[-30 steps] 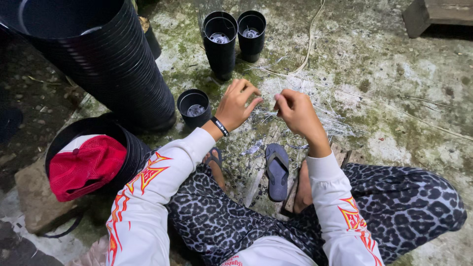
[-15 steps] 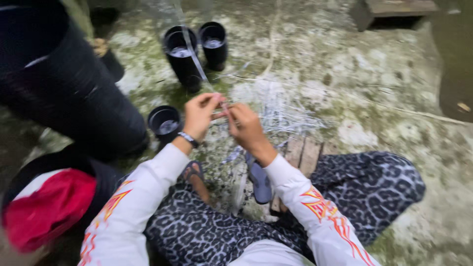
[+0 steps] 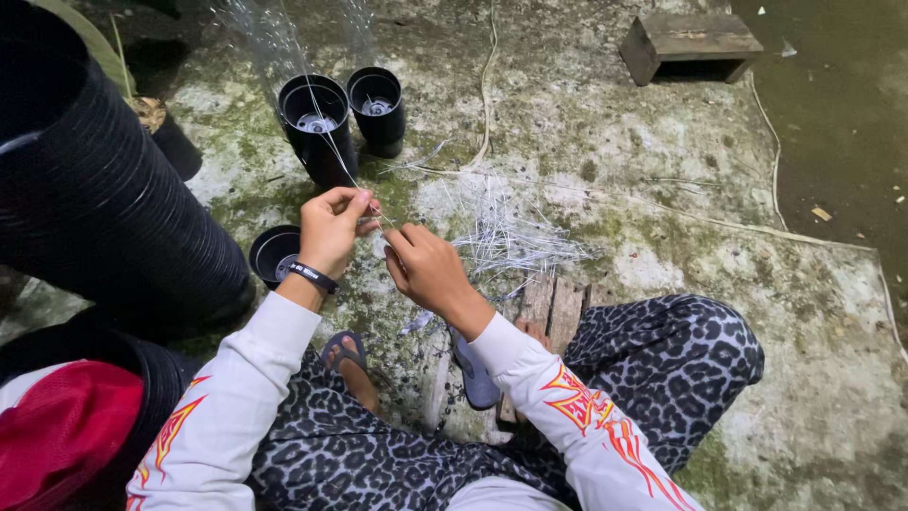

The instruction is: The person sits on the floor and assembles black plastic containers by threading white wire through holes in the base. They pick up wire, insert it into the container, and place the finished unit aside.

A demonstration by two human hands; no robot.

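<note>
A big stack of black pots (image 3: 104,218) lay across the left side of the frame. The mossy floor (image 3: 662,189) filled the rest. A small wooden stool (image 3: 690,43) sat at the upper right. Two tall black pots (image 3: 317,128) stood at the upper middle, and one short pot (image 3: 274,254) sat just left of the hands. A pile of thin clear strings (image 3: 515,241) lay on the floor in the middle. The left hand (image 3: 333,230) was in the middle of the frame, its fingers (image 3: 362,199) pinched on a thin string (image 3: 326,132) that ran up toward the tall pots. The right hand (image 3: 427,268) was just beside it, fingers curled around the same string.
</note>
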